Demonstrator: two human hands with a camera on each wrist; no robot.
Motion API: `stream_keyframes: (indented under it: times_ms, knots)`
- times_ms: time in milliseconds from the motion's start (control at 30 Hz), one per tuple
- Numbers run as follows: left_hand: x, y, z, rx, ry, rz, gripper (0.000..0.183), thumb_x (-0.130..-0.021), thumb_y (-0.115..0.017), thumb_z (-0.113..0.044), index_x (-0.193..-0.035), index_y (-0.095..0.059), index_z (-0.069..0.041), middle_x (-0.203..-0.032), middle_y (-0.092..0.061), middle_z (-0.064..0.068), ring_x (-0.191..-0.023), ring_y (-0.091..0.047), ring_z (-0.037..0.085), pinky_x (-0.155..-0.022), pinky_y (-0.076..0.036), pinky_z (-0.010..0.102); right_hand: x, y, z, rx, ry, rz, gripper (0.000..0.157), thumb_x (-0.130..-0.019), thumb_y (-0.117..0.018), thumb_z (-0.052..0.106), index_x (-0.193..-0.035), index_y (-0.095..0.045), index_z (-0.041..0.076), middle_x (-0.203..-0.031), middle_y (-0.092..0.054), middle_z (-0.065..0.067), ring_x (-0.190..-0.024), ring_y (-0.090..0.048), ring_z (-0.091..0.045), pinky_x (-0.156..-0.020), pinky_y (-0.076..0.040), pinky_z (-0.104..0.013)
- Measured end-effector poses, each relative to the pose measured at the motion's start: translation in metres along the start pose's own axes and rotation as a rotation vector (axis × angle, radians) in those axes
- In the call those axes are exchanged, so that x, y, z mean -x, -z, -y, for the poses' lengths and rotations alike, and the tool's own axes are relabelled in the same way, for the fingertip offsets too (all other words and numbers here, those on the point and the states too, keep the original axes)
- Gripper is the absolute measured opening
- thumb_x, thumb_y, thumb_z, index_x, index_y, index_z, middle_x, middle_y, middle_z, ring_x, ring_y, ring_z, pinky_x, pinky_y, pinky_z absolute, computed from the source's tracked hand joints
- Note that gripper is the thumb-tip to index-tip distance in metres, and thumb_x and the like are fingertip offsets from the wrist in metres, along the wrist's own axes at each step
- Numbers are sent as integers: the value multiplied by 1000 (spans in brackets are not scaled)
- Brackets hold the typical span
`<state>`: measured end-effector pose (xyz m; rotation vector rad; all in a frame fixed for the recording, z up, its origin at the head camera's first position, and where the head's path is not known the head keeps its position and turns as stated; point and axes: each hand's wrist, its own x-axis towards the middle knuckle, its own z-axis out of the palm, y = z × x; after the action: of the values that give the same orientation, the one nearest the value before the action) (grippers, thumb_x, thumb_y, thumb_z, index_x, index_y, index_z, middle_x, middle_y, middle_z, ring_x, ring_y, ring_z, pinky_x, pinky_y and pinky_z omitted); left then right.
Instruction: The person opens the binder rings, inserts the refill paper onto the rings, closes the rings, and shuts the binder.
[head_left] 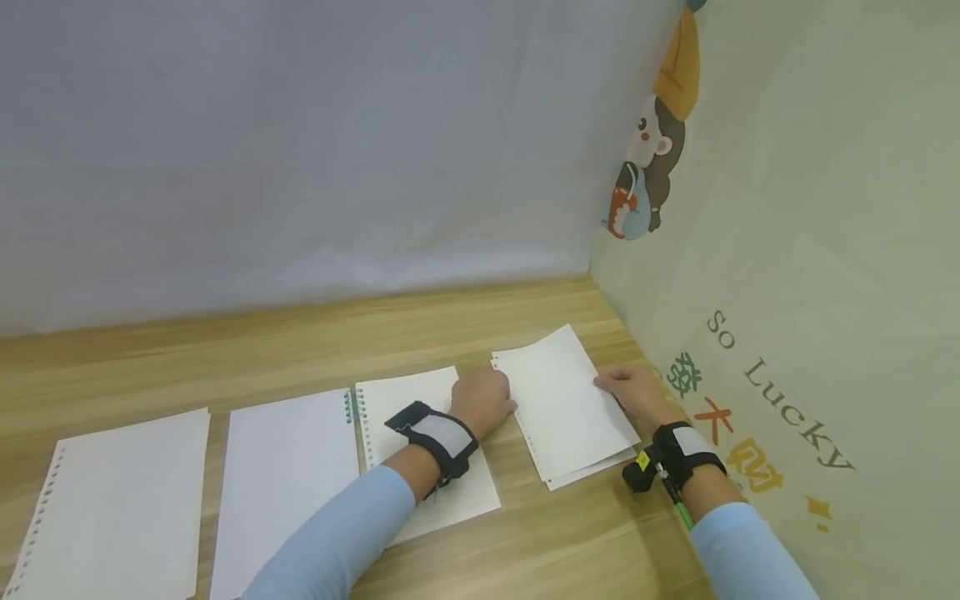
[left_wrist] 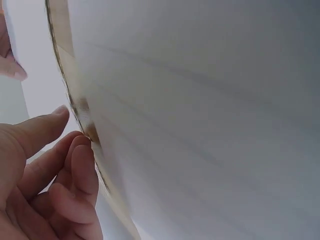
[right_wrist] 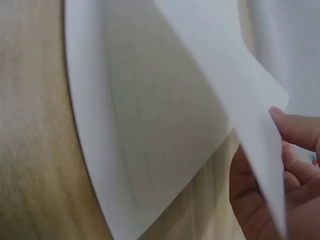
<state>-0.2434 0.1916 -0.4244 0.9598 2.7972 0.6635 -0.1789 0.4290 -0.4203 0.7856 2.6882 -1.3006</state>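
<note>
At the right of the head view, a white loose-leaf sheet (head_left: 562,400) lies over another sheet (head_left: 592,468), with small holes down the left edge. My right hand (head_left: 639,393) pinches the upper sheet's right edge between thumb and fingers. In the right wrist view that edge of the upper sheet (right_wrist: 220,75) is bent up off the lower sheet (right_wrist: 92,130). My left hand (head_left: 482,402) is at the punched left edge, fingers curled. Seen from the left wrist, the thumb (left_wrist: 47,127) and index finger stand on either side of that edge.
Under the left forearm lies a ring-bound notebook page (head_left: 412,383) with green rings (head_left: 362,408). Farther left are a white page (head_left: 288,467) and a punched white page (head_left: 120,500). A grey-white wall covering (head_left: 337,167) and a printed right wall (head_left: 825,250) border the wooden table (head_left: 300,333).
</note>
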Motion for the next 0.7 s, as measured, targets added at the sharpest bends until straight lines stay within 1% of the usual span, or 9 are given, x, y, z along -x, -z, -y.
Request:
stream_keyframes:
  times_ms: [67, 133, 233, 300, 367, 400, 533, 633, 700]
  knots:
    - [1, 1, 0, 23, 10, -1, 28, -86, -66, -23, -65, -69, -5, -59, -63, 4, -50, -43, 13, -46, -37, 27, 1, 3, -4, -92, -24, 41, 48, -97, -53, 24, -130, -53, -10, -135, -53, -30, -115, -53, -36, -94, -48, -46]
    - [1, 2, 0, 59, 27, 1, 31, -88, -65, -23, -61, -65, -6, -55, -55, 2, -49, -41, 12, -45, -32, 25, 2, 5, -7, -180, -40, 74, 51, -97, -52, 25, -134, -49, -10, -139, -49, -31, -119, -52, -36, -94, -49, -42]
    - [2, 4, 1, 120, 45, 4, 38, -89, -63, -25, -58, -61, -4, -52, -44, -1, -46, -37, 11, -44, -28, 23, 5, 7, -11, -290, -74, 89, 53, -97, -54, 24, -137, -45, -10, -142, -48, -30, -116, -54, -31, -84, -52, -29]
    - [3, 4, 2, 161, 48, 0, 38, -90, -62, -26, -61, -66, -3, -53, -43, -2, -46, -36, 10, -43, -27, 22, 6, 8, -12, -336, -85, 93, 55, -97, -55, 24, -138, -44, -10, -141, -48, -28, -110, -57, -24, -76, -52, -20]
    - [3, 5, 3, 201, 43, -4, 38, -92, -60, -27, -64, -69, -3, -53, -43, -3, -46, -36, 10, -43, -26, 22, 8, 9, -13, -372, -102, 87, 56, -96, -56, 23, -139, -43, -9, -139, -49, -25, -103, -58, -17, -70, -52, -16]
    - [2, 5, 4, 219, 40, -6, 37, -92, -59, -26, -65, -70, -3, -53, -44, -3, -46, -36, 10, -43, -26, 22, 10, 10, -13, -388, -107, 91, 56, -96, -56, 23, -140, -42, -9, -140, -48, -25, -103, -57, -17, -70, -52, -15]
    - [-1, 7, 5, 277, 37, -16, 36, -93, -56, -26, -69, -72, -5, -55, -46, -3, -47, -37, 10, -44, -27, 24, 15, 9, -10, -434, -128, 92, 59, -95, -58, 24, -141, -40, -9, -145, -44, -25, -113, -54, -21, -71, -51, -13]
    - [-1, 11, 6, 321, 53, -16, 33, -93, -57, -26, -78, -77, -5, -59, -56, 2, -49, -39, 11, -45, -29, 24, 18, 9, -8, -484, -135, 112, 62, -95, -58, 24, -144, -36, -8, -150, -38, -24, -124, -46, -24, -71, -49, -11]
    - [0, 15, 6, 346, 70, -18, 29, -92, -58, -26, -87, -78, -5, -70, -67, 6, -53, -43, 11, -47, -32, 24, 21, 9, -7, -514, -126, 130, 63, -95, -58, 23, -144, -34, -8, -152, -35, -24, -124, -45, -23, -70, -50, -9]
